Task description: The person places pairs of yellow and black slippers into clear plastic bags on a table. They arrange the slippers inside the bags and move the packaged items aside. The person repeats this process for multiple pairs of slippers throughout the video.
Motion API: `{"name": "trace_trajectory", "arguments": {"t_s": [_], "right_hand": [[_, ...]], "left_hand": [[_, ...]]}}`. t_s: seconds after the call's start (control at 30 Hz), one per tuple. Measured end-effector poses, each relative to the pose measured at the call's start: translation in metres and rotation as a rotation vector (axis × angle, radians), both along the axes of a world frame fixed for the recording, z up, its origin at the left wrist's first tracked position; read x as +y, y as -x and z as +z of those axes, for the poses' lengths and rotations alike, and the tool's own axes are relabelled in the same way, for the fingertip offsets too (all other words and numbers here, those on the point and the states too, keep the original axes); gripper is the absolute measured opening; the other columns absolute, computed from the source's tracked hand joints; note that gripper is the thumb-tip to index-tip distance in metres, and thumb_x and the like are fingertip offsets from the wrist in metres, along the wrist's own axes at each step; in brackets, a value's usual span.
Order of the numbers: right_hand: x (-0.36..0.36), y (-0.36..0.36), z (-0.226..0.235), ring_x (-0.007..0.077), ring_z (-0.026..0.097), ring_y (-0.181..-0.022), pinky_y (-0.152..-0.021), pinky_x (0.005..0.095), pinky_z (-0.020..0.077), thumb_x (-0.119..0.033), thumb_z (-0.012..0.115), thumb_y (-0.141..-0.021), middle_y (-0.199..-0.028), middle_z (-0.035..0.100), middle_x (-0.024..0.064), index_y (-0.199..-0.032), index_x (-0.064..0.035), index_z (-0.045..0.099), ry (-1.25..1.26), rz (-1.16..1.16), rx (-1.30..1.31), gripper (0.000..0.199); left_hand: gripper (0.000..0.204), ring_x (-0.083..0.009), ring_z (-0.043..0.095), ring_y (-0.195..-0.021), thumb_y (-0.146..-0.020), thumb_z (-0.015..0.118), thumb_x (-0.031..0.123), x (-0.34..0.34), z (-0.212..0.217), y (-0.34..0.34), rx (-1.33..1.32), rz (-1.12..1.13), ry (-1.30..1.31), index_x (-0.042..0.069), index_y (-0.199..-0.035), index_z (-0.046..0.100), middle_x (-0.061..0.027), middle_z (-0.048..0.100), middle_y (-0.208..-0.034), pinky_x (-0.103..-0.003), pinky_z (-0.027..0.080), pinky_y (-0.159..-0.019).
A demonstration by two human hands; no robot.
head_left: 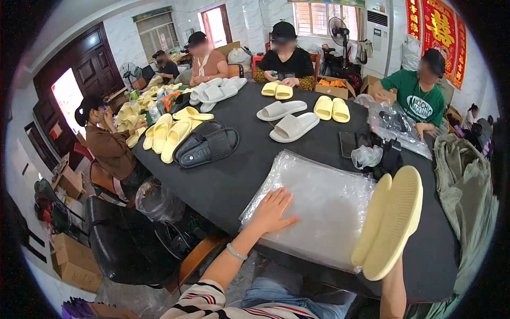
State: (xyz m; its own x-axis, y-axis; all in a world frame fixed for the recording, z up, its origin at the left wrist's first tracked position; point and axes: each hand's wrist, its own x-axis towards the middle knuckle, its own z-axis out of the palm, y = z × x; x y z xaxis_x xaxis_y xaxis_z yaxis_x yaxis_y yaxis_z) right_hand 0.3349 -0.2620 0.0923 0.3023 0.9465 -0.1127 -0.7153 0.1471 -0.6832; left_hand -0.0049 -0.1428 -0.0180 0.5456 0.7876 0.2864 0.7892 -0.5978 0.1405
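My left hand (271,211) lies flat, fingers spread, on the near left corner of a stack of clear plastic bags (324,202) on the black table (249,165). A pair of pale yellow slippers (390,220), pressed sole to sole, stands upright over the right side of the stack. My right forearm rises beneath them, but the slippers hide my right hand, which appears to hold them from below.
Black slippers (206,144), yellow slippers (167,133) and white slippers (289,119) lie across the table. Several other people sit around it, one in green (419,93) handling a plastic bag. A dark phone (348,143) lies near crumpled bags. Chairs and cardboard boxes stand at left.
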Motion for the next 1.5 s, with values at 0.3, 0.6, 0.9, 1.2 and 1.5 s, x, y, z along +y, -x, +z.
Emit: {"name": "trace_trajectory", "arguments": {"t_s": [0.3,0.6,0.9,1.2,1.5], "right_hand": [[0.029,0.056,-0.057,0.0234,0.061,-0.104,-0.088,0.0413,0.0523,-0.035,0.051,-0.096,-0.116,0.061,0.0097,-0.129,-0.007,0.052,0.18,0.182,0.051,0.043],[0.034,0.061,-0.05,0.0136,0.062,-0.088,-0.076,0.0239,0.0524,-0.002,0.056,-0.092,-0.093,0.061,0.004,-0.113,-0.0055,0.05,0.181,0.225,0.094,0.022],[0.053,-0.014,-0.083,0.0068,0.053,-0.076,-0.07,0.0201,0.0423,-0.009,0.056,-0.093,-0.086,0.058,-0.0015,-0.108,-0.0055,0.056,0.017,0.268,-0.61,0.015],[0.062,-0.021,-0.136,0.0076,0.056,-0.077,-0.068,0.0224,0.0468,-0.003,0.06,-0.09,-0.086,0.059,0.0007,-0.098,-0.0027,0.056,-0.101,0.201,-1.045,0.009],[0.059,-0.022,-0.13,0.0075,0.057,-0.075,-0.066,0.0223,0.0471,-0.001,0.06,-0.09,-0.084,0.06,0.0016,-0.097,-0.0021,0.056,-0.084,0.219,-1.039,0.008]], "left_hand": [[0.085,-0.0328,0.028,-0.141,-0.087,0.047,0.066,-0.004,0.006,-0.002,-0.017,0.005,0.038,0.0,-0.139,0.042,-0.0211,0.034,-0.149,-0.045,0.019,-0.116],[0.076,-0.033,0.03,-0.14,-0.086,0.055,0.053,-0.002,0.007,-0.001,-0.023,0.0,0.045,-0.001,-0.139,0.042,-0.0227,0.035,-0.147,-0.045,0.02,-0.116],[0.071,-0.03,0.028,-0.141,-0.084,0.058,0.042,0.003,0.003,-0.004,0.025,0.012,0.053,0.004,-0.141,0.039,-0.0207,0.033,-0.149,-0.043,0.019,-0.117],[0.043,-0.031,0.05,-0.122,-0.081,0.063,0.012,0.002,0.007,0.006,-0.48,-0.046,-0.013,0.005,-0.123,0.059,-0.0154,0.053,-0.134,-0.043,0.04,-0.103],[0.04,-0.0322,0.059,-0.101,-0.084,0.068,0.02,-0.041,0.082,-0.067,-0.413,-0.086,-0.031,0.007,-0.12,0.058,-0.0136,0.061,-0.107,-0.04,0.047,-0.092]]}}
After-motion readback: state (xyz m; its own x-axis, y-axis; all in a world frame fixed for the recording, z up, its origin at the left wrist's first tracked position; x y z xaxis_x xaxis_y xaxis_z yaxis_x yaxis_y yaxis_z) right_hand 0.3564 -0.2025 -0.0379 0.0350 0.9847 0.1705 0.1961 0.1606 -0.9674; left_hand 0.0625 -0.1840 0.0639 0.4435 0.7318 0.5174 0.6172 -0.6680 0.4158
